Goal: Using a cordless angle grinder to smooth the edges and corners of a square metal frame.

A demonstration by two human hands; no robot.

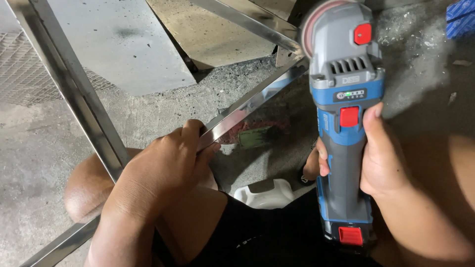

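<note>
Looking down from the head view: right hand (381, 158) wrapped tight around the body of a blue-grey angle grinder (346, 123), thumb up beside the red switch. Disc end sits at a joint of the steel frame (89, 109). Left hand (166, 168) is clamped on a shiny flat bar (247, 106) of that frame, fingers curled over its edge. Concrete floor (39, 148) below, grey sheet (118, 44) lying beyond.
</note>
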